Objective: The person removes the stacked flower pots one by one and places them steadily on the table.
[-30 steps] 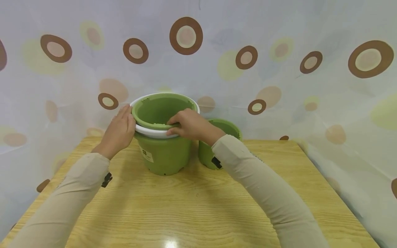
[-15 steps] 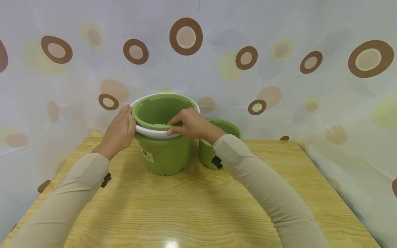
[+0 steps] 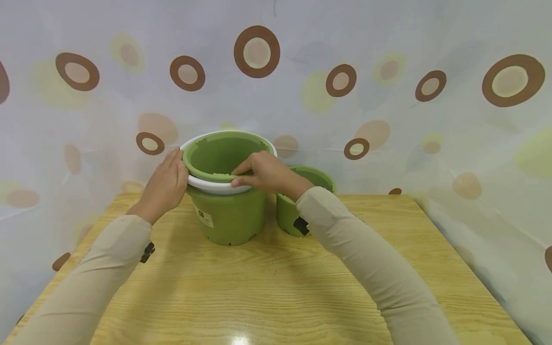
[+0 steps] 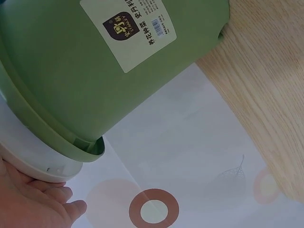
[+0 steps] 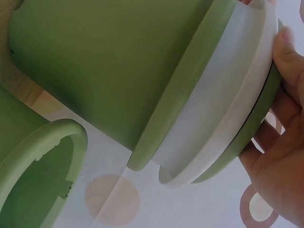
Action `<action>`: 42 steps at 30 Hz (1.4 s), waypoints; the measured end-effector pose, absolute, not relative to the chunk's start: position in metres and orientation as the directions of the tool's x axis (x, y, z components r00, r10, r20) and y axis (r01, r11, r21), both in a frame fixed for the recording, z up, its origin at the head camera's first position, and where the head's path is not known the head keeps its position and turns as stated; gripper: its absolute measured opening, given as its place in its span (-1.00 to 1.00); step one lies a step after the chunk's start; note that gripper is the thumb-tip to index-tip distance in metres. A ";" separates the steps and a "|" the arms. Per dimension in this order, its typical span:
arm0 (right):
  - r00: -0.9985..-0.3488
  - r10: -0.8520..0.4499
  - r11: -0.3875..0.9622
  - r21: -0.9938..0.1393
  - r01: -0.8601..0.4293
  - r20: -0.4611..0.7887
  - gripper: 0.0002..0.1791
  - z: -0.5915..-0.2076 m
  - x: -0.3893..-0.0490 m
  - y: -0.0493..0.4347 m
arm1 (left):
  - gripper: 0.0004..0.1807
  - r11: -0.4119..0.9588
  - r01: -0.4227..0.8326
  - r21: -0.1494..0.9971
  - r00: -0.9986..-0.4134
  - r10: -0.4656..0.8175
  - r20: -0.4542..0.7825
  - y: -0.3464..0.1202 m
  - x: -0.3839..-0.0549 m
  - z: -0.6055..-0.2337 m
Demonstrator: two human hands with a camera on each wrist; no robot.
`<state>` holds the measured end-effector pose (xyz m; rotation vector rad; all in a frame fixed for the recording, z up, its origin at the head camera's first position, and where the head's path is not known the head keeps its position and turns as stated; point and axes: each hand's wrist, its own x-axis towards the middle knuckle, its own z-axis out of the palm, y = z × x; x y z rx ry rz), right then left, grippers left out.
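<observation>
Three plastic flower pots stand nested on the table: a large green flower pot [image 3: 233, 218] outside, a white flower pot [image 3: 211, 186] in it, and an inner green flower pot [image 3: 215, 155] on top. My right hand [image 3: 270, 173] pinches the front rim of the inner green pot, fingers inside and thumb outside by the white rim. Fingers of my left hand [image 3: 163, 186] lie straight against the left side of the rims. In the left wrist view a printed label [image 4: 130, 31] shows on the outer pot. The white pot's lower body is hidden inside the stack.
Behind my right wrist, another green flower pot [image 3: 284, 215] stands upright, close to the stack's right side. The pots are near the back edge of the wooden table [image 3: 258, 287]. A light curtain [image 3: 302, 43] with brown rings hangs behind and along both sides.
</observation>
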<state>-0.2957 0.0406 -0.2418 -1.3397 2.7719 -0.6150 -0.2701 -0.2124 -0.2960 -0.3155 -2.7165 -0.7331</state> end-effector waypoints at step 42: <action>-0.595 -0.684 0.703 0.165 -0.692 0.422 -0.80 -0.251 -0.279 0.019 | -0.32 0.851 0.299 0.431 -0.924 0.146 0.354 -0.213 -0.271 -0.295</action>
